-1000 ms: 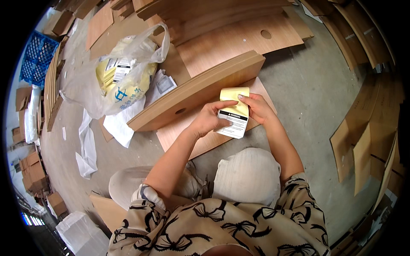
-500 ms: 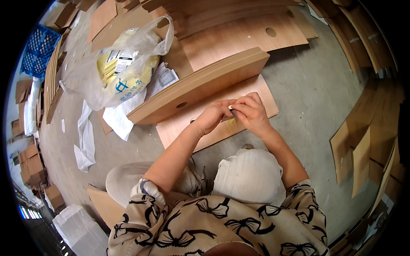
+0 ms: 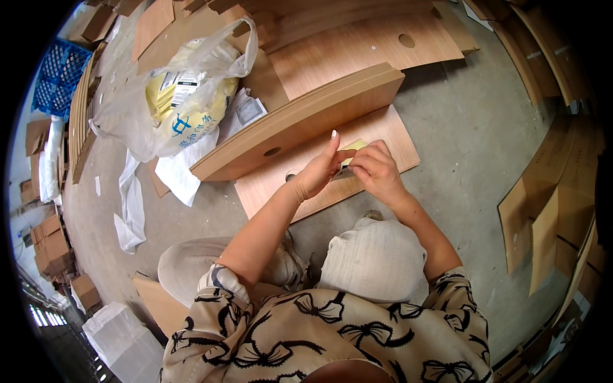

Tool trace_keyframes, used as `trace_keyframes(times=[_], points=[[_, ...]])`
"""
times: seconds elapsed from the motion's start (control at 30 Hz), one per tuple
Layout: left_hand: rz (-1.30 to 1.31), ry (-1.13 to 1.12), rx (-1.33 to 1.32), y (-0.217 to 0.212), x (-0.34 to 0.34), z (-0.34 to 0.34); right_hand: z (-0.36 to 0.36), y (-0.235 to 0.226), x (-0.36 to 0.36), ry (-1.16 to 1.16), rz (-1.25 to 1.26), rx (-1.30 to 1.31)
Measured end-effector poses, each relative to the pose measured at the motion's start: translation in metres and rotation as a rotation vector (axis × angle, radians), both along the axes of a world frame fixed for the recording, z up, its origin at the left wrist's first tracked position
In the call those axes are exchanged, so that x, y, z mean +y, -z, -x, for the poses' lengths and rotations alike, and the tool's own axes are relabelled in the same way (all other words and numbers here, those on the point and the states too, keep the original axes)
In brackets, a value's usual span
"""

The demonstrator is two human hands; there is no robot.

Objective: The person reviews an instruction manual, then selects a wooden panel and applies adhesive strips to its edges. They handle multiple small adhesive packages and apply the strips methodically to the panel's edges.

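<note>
A person sits low on a grey concrete floor (image 3: 472, 140), knees drawn up in pale trousers, wearing a cream blouse printed with black bows. Both bare hands meet in front of the knees, above a flat rectangular panel of light brown wood veneer (image 3: 383, 131) that lies on the floor.

The left hand (image 3: 317, 172) is partly closed, its thumb and curled fingers pinching a small pale yellow slip of paper (image 3: 353, 145), while the forefinger sticks straight up. The right hand (image 3: 377, 171) is closed around the same slip from the other side, fingers bent over its lower edge. Only the top corner of the slip shows between the two hands; the rest is hidden by the fingers. The slip is held just above the flat panel, near the panel's middle.

Just behind the hands, a long curved board of light brown wood with a thick layered edge (image 3: 300, 124) lies across the flat panel, with a dark oval hole in its face. Beyond it lies another wide veneer sheet with a round hole (image 3: 405, 40).

To the person's left, a clear crumpled plastic bag holding yellow packets (image 3: 182, 105) sits on the floor, with loose white paper sheets (image 3: 182, 175) beside it. Farther left stands a blue plastic crate (image 3: 59, 73). Brown cardboard pieces (image 3: 543, 217) lie at the person's right.
</note>
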State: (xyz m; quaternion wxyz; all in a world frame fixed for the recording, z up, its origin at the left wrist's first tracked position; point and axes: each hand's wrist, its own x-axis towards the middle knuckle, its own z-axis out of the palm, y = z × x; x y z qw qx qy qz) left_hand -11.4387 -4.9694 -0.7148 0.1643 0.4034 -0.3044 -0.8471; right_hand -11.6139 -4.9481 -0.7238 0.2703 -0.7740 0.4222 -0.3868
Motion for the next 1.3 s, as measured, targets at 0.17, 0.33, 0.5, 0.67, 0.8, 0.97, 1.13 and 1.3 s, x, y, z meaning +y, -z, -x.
trace_keyframes(times=[0.17, 0.33, 0.5, 0.67, 0.8, 0.97, 1.13, 1.3], points=[[-0.191, -0.101, 0.064, 0.008, -0.002, -0.006, -0.003, -0.012, 0.007, -0.003, 0.010, 0.080], [-0.270, -0.360, -0.059, 0.036, -0.003, -0.020, 0.003, -0.028, 0.016, 0.049, -0.133, -0.096], [0.056, 0.020, -0.570, 0.054, 0.009, -0.059, 0.043, -0.054, -0.019, 0.355, -0.246, -0.385], [0.564, 1.191, -0.776, 0.030, 0.018, -0.079, 0.051, -0.057, -0.046, 0.234, -0.362, -0.056], [0.573, 1.656, -1.009, 0.042, 0.029, -0.193, 0.046, -0.045, -0.038, 0.156, -0.487, -0.016], [0.459, 1.804, -1.191, 0.028, 0.048, -0.302, 0.019, -0.020, -0.035, -0.003, -0.586, -0.052], [0.852, 0.162, -0.778, -0.012, 0.009, -0.087, 0.011, -0.017, -0.043, -0.148, -0.604, 0.034], [1.021, -0.067, -0.872, 0.005, -0.001, -0.010, 0.005, -0.031, -0.044, -0.193, -0.396, 0.225]])
